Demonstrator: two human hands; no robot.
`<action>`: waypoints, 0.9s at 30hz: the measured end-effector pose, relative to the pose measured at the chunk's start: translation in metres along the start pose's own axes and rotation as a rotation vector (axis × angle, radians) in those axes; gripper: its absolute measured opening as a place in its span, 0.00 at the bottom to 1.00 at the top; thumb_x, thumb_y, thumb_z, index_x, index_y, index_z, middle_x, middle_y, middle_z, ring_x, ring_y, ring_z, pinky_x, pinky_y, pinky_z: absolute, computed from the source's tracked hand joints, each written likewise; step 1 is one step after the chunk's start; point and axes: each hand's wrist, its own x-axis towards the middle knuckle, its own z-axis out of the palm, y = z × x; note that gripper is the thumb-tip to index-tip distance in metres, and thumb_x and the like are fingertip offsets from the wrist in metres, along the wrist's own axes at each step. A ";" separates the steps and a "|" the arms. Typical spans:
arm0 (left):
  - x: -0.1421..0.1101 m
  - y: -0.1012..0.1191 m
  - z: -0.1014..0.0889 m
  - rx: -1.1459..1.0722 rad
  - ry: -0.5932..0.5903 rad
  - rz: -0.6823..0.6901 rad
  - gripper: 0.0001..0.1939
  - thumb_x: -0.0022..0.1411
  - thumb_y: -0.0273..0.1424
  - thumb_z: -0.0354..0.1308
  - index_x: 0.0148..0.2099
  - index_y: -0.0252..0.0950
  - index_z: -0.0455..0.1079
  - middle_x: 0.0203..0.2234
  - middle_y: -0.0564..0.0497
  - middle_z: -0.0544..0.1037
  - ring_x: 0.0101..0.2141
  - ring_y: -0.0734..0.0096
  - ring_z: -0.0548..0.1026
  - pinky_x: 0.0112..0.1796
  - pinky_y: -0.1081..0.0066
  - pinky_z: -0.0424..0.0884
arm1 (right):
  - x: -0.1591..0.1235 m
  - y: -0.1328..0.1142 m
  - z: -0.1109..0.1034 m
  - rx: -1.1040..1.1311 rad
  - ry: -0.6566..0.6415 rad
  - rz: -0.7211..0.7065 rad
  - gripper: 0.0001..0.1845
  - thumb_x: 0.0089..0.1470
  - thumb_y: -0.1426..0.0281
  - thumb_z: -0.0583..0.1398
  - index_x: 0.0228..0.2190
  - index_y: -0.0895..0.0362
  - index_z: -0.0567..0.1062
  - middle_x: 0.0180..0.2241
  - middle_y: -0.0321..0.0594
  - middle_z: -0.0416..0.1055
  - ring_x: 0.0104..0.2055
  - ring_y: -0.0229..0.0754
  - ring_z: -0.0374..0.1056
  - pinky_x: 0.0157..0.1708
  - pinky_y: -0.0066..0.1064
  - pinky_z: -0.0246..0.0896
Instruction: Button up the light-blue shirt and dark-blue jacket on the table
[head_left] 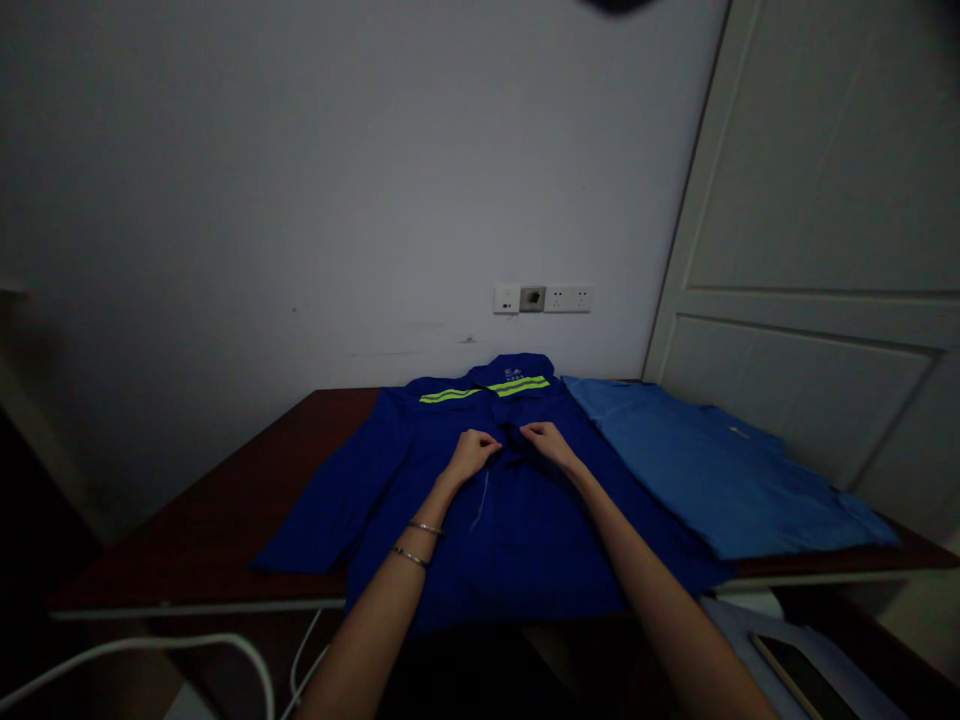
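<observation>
A dark blue work jacket (450, 540) lies spread out, front side up, with yellow-green reflective strips (523, 387) across its chest. Over the middle of its front, my left hand (471, 455) is closed in a pinch; whatever lies between the fingertips is too small to make out. A thin pale thread (481, 503) trails below that hand over the cloth. Just across the front opening, my right hand (549, 442) pinches the jacket's raised front edge. The cloth is bunched between the two hands.
A lighter blue garment (697, 470) lies folded to the right on the dark red table (247, 480). Wall sockets (568, 299) sit behind. A white cable (187, 640) loops at lower left. Below the table's right side is a phone-like device (802, 675).
</observation>
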 end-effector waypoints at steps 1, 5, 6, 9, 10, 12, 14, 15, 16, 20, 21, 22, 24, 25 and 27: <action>0.000 0.001 0.000 -0.008 0.014 0.015 0.10 0.54 0.31 0.55 0.31 0.32 0.76 0.27 0.49 0.79 0.29 0.69 0.74 0.32 0.74 0.65 | 0.001 0.003 0.001 0.014 0.005 -0.005 0.18 0.46 0.62 0.53 0.24 0.63 0.77 0.24 0.40 0.72 0.27 0.40 0.65 0.28 0.27 0.56; 0.001 0.001 0.004 -0.027 0.053 0.023 0.10 0.54 0.29 0.54 0.31 0.32 0.76 0.28 0.49 0.79 0.30 0.70 0.74 0.33 0.74 0.65 | 0.001 0.009 0.004 0.064 0.010 -0.030 0.20 0.45 0.60 0.52 0.22 0.62 0.76 0.22 0.38 0.71 0.25 0.38 0.63 0.27 0.26 0.55; 0.001 0.000 0.004 -0.027 0.054 0.020 0.10 0.54 0.28 0.53 0.31 0.32 0.76 0.28 0.49 0.79 0.30 0.70 0.74 0.33 0.74 0.65 | 0.001 0.009 0.006 0.071 0.007 -0.036 0.20 0.45 0.60 0.52 0.22 0.62 0.75 0.21 0.37 0.70 0.25 0.37 0.62 0.26 0.26 0.54; 0.002 -0.002 0.005 -0.019 0.031 0.018 0.09 0.54 0.26 0.53 0.31 0.31 0.75 0.27 0.49 0.79 0.29 0.71 0.74 0.32 0.74 0.65 | -0.002 0.010 0.012 0.079 -0.010 -0.048 0.19 0.45 0.59 0.53 0.18 0.61 0.72 0.17 0.35 0.65 0.22 0.35 0.58 0.24 0.25 0.51; 0.001 -0.003 0.006 -0.017 0.018 0.020 0.09 0.53 0.26 0.53 0.31 0.31 0.75 0.27 0.50 0.78 0.28 0.71 0.73 0.32 0.75 0.65 | -0.003 0.010 0.014 0.078 -0.018 -0.050 0.19 0.45 0.59 0.53 0.16 0.61 0.71 0.16 0.34 0.63 0.21 0.35 0.57 0.23 0.25 0.50; 0.001 -0.003 0.006 -0.012 0.007 0.019 0.09 0.53 0.25 0.53 0.31 0.31 0.75 0.27 0.50 0.78 0.28 0.71 0.73 0.31 0.75 0.65 | -0.004 0.009 0.018 0.078 -0.033 -0.051 0.19 0.45 0.59 0.53 0.15 0.60 0.70 0.14 0.33 0.61 0.21 0.34 0.56 0.22 0.24 0.49; 0.000 -0.002 0.007 -0.006 0.026 0.013 0.09 0.53 0.24 0.53 0.31 0.31 0.75 0.27 0.49 0.78 0.29 0.71 0.73 0.32 0.75 0.65 | -0.005 0.009 0.019 0.078 -0.044 -0.050 0.19 0.46 0.59 0.53 0.15 0.60 0.70 0.14 0.33 0.61 0.20 0.34 0.56 0.21 0.24 0.49; 0.000 -0.001 0.008 -0.004 0.045 0.010 0.09 0.53 0.24 0.53 0.32 0.31 0.75 0.28 0.49 0.78 0.30 0.71 0.73 0.33 0.75 0.65 | -0.005 0.009 0.020 0.078 -0.046 -0.050 0.19 0.46 0.59 0.53 0.16 0.60 0.70 0.15 0.33 0.61 0.21 0.35 0.56 0.22 0.24 0.49; 0.000 0.000 0.008 -0.004 0.066 0.009 0.09 0.54 0.24 0.53 0.32 0.31 0.74 0.28 0.49 0.78 0.30 0.71 0.74 0.33 0.74 0.65 | -0.005 0.008 0.020 0.078 -0.046 -0.049 0.19 0.46 0.59 0.53 0.17 0.60 0.71 0.15 0.33 0.62 0.21 0.35 0.57 0.22 0.24 0.49; -0.001 0.004 0.013 0.015 0.137 0.036 0.08 0.55 0.25 0.53 0.32 0.32 0.74 0.28 0.49 0.78 0.31 0.71 0.73 0.35 0.74 0.65 | -0.005 0.008 0.020 0.078 -0.025 -0.043 0.19 0.45 0.59 0.53 0.21 0.61 0.74 0.17 0.34 0.66 0.22 0.35 0.58 0.23 0.25 0.50; -0.001 0.005 0.014 0.024 0.148 0.047 0.08 0.55 0.25 0.53 0.32 0.32 0.73 0.28 0.49 0.77 0.31 0.71 0.73 0.35 0.73 0.65 | -0.005 0.007 0.020 0.077 -0.019 -0.042 0.20 0.45 0.59 0.53 0.22 0.62 0.75 0.18 0.35 0.67 0.22 0.35 0.59 0.23 0.25 0.50; -0.001 0.005 0.015 0.034 0.156 0.059 0.08 0.56 0.25 0.53 0.32 0.32 0.73 0.28 0.49 0.77 0.31 0.71 0.73 0.35 0.73 0.65 | -0.005 0.007 0.020 0.076 -0.013 -0.040 0.20 0.45 0.59 0.53 0.23 0.62 0.76 0.19 0.35 0.68 0.22 0.36 0.59 0.23 0.25 0.50; 0.000 0.006 0.017 0.053 0.160 0.074 0.08 0.56 0.25 0.53 0.32 0.32 0.73 0.29 0.49 0.77 0.31 0.71 0.73 0.36 0.73 0.65 | -0.006 0.006 0.019 0.072 -0.002 -0.036 0.21 0.44 0.59 0.53 0.24 0.63 0.76 0.20 0.37 0.69 0.23 0.36 0.60 0.24 0.25 0.51; 0.000 0.006 0.018 0.062 0.157 0.077 0.08 0.56 0.25 0.52 0.33 0.33 0.73 0.29 0.49 0.77 0.31 0.71 0.73 0.36 0.73 0.65 | -0.006 0.006 0.019 0.069 0.002 -0.034 0.21 0.44 0.59 0.53 0.25 0.63 0.77 0.21 0.37 0.70 0.23 0.36 0.61 0.25 0.26 0.52; 0.001 0.007 0.020 0.077 0.143 0.083 0.08 0.56 0.25 0.52 0.33 0.33 0.73 0.29 0.49 0.77 0.31 0.71 0.72 0.36 0.73 0.65 | -0.007 0.005 0.019 0.065 0.008 -0.031 0.21 0.44 0.59 0.54 0.26 0.63 0.77 0.22 0.39 0.72 0.24 0.37 0.62 0.25 0.26 0.53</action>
